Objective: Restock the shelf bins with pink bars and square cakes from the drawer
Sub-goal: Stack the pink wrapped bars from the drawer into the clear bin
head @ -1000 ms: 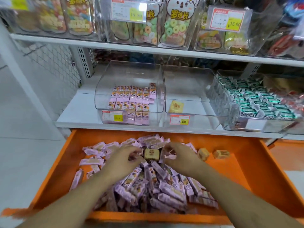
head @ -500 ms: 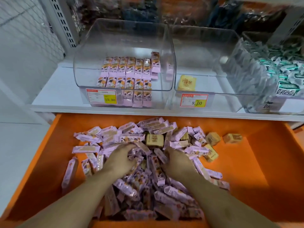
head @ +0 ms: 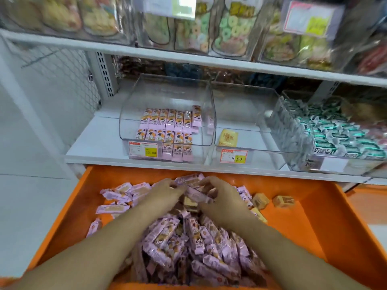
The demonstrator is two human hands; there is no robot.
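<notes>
Head view – landmark: the orange drawer (head: pixel 345 237), pulled open below the white shelf (head: pixel 88 147).
Left hand (head: pixel 165 190): over the drawer's far middle, fingers curled round pink bars (head: pixel 167 241) at the top of the heap.
Right hand (head: pixel 222 195): beside it, fingers bent round a bunch of bars too – the two hands nearly touch.
Square cakes (head: pixel 260 200): a few loose at the drawer's right of the heap; one lies between the hands.
Left bin (head: pixel 134 105): just above the drawer, rows of pink bars inside.
Middle bin (head: pixel 251 114): beside it, a single yellow cake (head: pixel 228 138).
</notes>
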